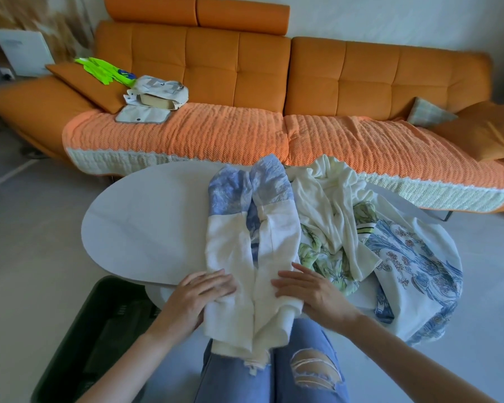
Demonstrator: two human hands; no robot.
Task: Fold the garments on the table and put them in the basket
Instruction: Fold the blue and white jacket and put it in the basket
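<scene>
Currently the white-and-blue crinkled fabric garment lies on the grey oval table, hem drooping off the near edge; left hand and right hand press flat, fingers straight. Light, limp: probably pinch the hem corners.

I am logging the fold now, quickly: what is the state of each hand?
Left hand: open, fingers flat on the white and blue garment.
Right hand: open, pressing the same garment.
</scene>
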